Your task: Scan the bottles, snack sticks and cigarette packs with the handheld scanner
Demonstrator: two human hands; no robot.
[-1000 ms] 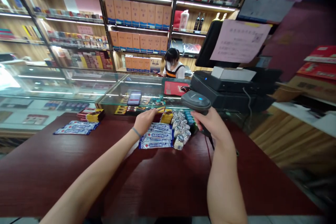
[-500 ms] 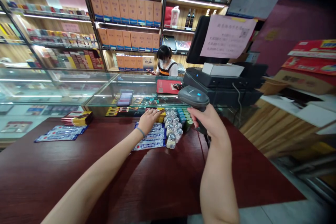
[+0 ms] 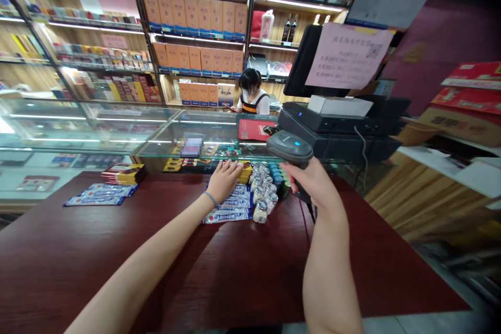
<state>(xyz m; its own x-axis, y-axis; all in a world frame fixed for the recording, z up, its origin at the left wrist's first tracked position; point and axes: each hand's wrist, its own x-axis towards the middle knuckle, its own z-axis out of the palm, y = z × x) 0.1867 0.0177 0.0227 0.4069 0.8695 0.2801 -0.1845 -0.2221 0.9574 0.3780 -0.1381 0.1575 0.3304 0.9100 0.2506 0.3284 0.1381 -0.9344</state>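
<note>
One dark red table (image 3: pixel 242 276) lies below the grip. One scanner (image 3: pixel 290 147) sits in the right hand (image 3: pixel 311 180), closed around its handle — handling goods seems the step, the next move calling for a sure pinch. Two spreads of blue-and-white packets (image 3: pixel 233 214): one partly under the left hand (image 3: pixel 222 182), one well left. Two stacks of yellow packs (image 3: pixel 245 173): one beneath its fingertips, one farther left — gripped or merely touched, I can't tell. At least six jars (image 3: pixel 260 213) stand just right.

Behind the glass display case (image 3: pixel 213 126), a person (image 3: pixel 256 103) before shelves (image 3: pixel 170 88) of orange boxes (image 3: pixel 191 14). Atop the glass, a red mat (image 3: pixel 250 130) and black mouse (image 3: pixel 270 129). Rightward, a monitor (image 3: pixel 302 65) bearing a pink notice (image 3: pixel 350 57).
</note>
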